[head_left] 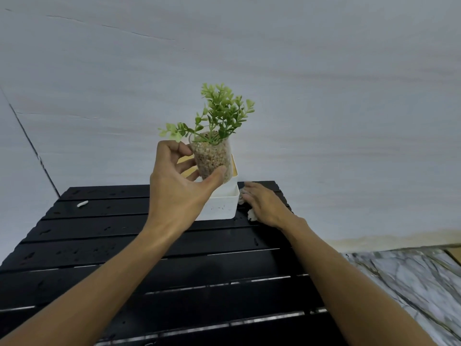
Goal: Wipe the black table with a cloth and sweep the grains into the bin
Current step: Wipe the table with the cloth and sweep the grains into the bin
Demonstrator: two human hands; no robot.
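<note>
My left hand (178, 188) holds a clear glass of brown pebbles with a green plant (213, 158) lifted above the white bin (220, 204) at the back of the black slatted table (154, 245). Flat at the table's far right corner lies my right hand (265, 203), pressing a white cloth (250, 214) that shows only at its edges beside the bin. Small dark grains (74, 252) are scattered over the slats. Behind the glass, a white box with a wooden lid (234, 168) peeks out.
A small white scrap (82, 203) lies on the table's back left. A pale wall stands right behind the table. Marble floor (411, 278) shows to the right of the table's edge.
</note>
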